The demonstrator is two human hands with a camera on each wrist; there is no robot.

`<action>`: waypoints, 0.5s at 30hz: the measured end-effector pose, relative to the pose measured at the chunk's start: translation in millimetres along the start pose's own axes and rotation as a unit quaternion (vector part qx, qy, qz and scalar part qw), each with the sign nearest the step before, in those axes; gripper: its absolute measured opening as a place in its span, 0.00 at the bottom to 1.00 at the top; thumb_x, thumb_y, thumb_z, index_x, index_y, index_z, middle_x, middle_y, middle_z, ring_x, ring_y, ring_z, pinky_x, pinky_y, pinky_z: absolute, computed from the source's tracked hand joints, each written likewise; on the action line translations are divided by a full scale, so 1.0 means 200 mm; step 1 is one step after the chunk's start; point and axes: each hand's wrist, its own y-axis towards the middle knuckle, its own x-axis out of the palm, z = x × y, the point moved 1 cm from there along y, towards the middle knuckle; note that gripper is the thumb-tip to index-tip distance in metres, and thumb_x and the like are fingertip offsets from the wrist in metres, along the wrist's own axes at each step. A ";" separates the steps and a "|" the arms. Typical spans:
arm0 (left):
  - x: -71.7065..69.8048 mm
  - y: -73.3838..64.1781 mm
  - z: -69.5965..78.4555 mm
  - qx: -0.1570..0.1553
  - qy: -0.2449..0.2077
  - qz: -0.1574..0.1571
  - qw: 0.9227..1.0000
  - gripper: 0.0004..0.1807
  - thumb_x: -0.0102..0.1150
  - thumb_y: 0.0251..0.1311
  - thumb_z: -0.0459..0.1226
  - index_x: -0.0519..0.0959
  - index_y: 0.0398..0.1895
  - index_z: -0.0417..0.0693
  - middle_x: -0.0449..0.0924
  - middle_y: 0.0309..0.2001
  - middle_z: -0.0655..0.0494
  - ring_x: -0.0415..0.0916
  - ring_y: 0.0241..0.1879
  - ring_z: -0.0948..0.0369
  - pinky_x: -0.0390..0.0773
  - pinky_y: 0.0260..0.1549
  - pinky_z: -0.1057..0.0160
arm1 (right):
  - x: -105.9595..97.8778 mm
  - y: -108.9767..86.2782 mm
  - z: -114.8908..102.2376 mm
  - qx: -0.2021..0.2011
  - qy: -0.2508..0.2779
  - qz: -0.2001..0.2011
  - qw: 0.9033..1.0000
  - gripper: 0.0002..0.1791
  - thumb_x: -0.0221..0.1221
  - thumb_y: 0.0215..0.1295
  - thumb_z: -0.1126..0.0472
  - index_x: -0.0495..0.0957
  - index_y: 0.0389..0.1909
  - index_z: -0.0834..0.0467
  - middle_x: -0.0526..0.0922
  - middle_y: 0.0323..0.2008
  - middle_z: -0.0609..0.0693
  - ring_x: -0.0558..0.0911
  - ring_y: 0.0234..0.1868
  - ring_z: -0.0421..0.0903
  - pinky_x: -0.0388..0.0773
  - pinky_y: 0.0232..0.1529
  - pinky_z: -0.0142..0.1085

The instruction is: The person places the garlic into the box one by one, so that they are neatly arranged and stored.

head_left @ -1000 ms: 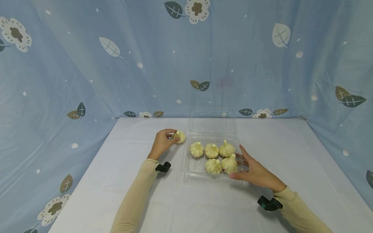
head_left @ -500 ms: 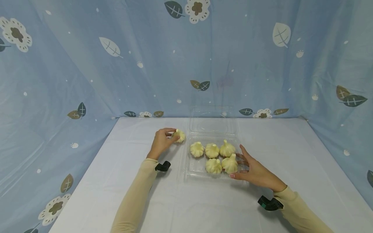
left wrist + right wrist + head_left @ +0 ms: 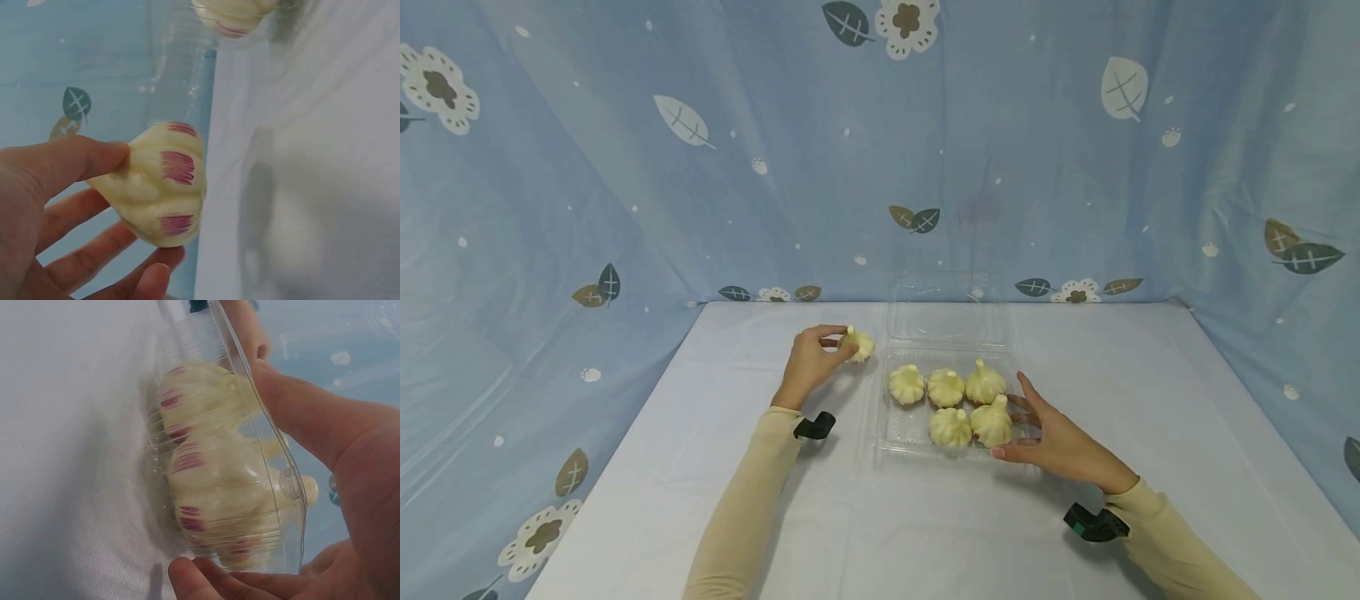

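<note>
My left hand pinches a garlic bulb by its neck end, left of the clear plastic container. In the left wrist view this garlic bulb shows purple streaks, hangs apart from the white cloth, and has the thumb on its near side. Inside the container, three garlic bulbs form the back row and two garlic bulbs the front row. My right hand grips the container's right end; in the right wrist view its thumb and fingers span the clear wall.
The container's clear lid stands open toward the back, near the blue patterned curtain. White cloth covers the table. A black wrist camera sits on the left wrist, another black camera on the right.
My left hand, with the garlic bulb in its pinch, has shifted slightly up and to the left. The right hand and the container stay where they were.
</note>
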 end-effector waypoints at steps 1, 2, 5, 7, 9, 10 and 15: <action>0.00 0.00 0.00 0.001 -0.002 0.002 1.000 0.23 0.72 0.63 0.44 0.85 0.59 0.44 0.83 0.62 0.44 0.87 0.53 0.44 0.89 0.45 0.47 | 0.00 0.00 0.00 -0.001 0.000 0.000 1.000 0.68 0.70 0.66 0.48 0.23 0.83 0.52 0.49 0.81 0.69 0.62 0.77 0.73 0.81 0.63 0.55; -0.01 0.00 0.01 0.002 -0.001 0.003 1.000 0.24 0.72 0.63 0.44 0.84 0.60 0.44 0.83 0.62 0.43 0.87 0.53 0.43 0.89 0.45 0.47 | 0.00 0.00 0.00 -0.001 0.001 -0.001 1.000 0.68 0.70 0.66 0.48 0.22 0.83 0.52 0.49 0.81 0.69 0.62 0.77 0.73 0.81 0.63 0.55; -0.02 0.00 0.02 0.003 -0.005 0.007 1.000 0.24 0.72 0.63 0.44 0.84 0.60 0.44 0.83 0.62 0.44 0.87 0.53 0.44 0.89 0.45 0.47 | 0.00 0.00 0.00 -0.001 0.003 -0.002 1.000 0.68 0.70 0.66 0.48 0.22 0.83 0.51 0.49 0.81 0.69 0.61 0.77 0.73 0.81 0.63 0.55; -0.02 0.00 0.03 0.003 -0.007 0.007 1.000 0.24 0.72 0.63 0.45 0.84 0.60 0.44 0.84 0.62 0.44 0.87 0.53 0.44 0.89 0.45 0.47 | 0.00 0.00 0.00 0.000 0.004 -0.003 1.000 0.68 0.70 0.66 0.48 0.22 0.83 0.51 0.48 0.82 0.69 0.60 0.77 0.73 0.80 0.63 0.56; -0.03 0.00 0.04 0.001 -0.008 0.006 1.000 0.25 0.72 0.63 0.45 0.84 0.61 0.44 0.84 0.62 0.45 0.87 0.53 0.44 0.89 0.45 0.47 | 0.00 0.00 0.00 0.002 0.004 -0.003 1.000 0.68 0.70 0.66 0.47 0.22 0.83 0.50 0.48 0.82 0.69 0.60 0.78 0.72 0.80 0.63 0.56; -0.03 0.00 0.04 -0.001 -0.007 0.006 1.000 0.25 0.71 0.63 0.45 0.84 0.61 0.44 0.83 0.62 0.45 0.86 0.54 0.44 0.89 0.45 0.47 | -0.01 0.00 0.00 0.003 0.004 -0.004 1.000 0.68 0.70 0.66 0.47 0.22 0.83 0.50 0.48 0.82 0.69 0.60 0.78 0.72 0.80 0.63 0.56; -0.05 -0.01 0.06 -0.011 -0.005 0.007 1.000 0.25 0.70 0.65 0.47 0.83 0.62 0.46 0.83 0.62 0.47 0.86 0.55 0.45 0.88 0.46 0.47 | -0.01 0.01 0.01 0.003 0.004 -0.002 1.000 0.68 0.70 0.65 0.47 0.23 0.83 0.50 0.48 0.82 0.68 0.60 0.78 0.72 0.82 0.62 0.55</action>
